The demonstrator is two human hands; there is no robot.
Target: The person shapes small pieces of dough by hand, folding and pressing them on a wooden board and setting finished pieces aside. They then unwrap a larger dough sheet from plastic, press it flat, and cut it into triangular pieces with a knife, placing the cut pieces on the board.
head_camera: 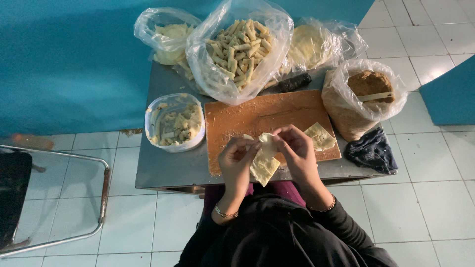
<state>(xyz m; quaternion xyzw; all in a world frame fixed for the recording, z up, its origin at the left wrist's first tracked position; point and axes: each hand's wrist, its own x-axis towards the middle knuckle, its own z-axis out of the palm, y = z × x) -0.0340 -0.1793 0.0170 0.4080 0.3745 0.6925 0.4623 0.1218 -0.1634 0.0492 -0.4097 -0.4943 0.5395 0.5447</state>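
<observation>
While a wrapper (263, 162) is pinched by both left hand (237, 159) and right hand (297, 151), a board (247, 118) lies beyond the fingers, another wrapper (320, 136) just right.

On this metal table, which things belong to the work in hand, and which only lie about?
In use:
pale pastry sheet, held by left hand and right hand
wooden board
second sheet
bag of brown filling
bag of finished rolls

Lying about:
dark cloth
metal chair
</observation>
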